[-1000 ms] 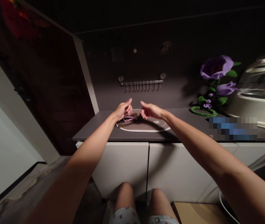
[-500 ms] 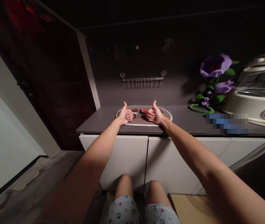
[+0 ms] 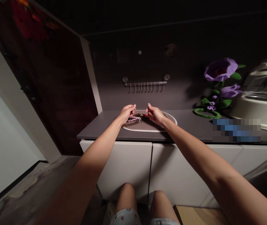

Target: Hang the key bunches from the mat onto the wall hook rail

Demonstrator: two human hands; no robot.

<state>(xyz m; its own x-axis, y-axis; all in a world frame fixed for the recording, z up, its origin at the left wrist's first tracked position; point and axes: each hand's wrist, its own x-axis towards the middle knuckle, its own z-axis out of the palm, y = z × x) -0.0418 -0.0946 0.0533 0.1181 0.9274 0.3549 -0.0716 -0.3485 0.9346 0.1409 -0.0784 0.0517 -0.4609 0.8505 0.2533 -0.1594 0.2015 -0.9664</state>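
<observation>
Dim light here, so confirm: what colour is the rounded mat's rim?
The mat's rim looks white, best seen in the head view.

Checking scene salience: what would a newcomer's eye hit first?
Probably the large purple flowers, standing on the dark counter at picture right, beside the cream appliance. Then the left hand and right hand, fingers curled, by the white-edged mat at picture centre, below the clear hook rail.

Home: counter (image 3: 95,129), cabinets (image 3: 130,167), purple flowers (image 3: 221,72)
</observation>
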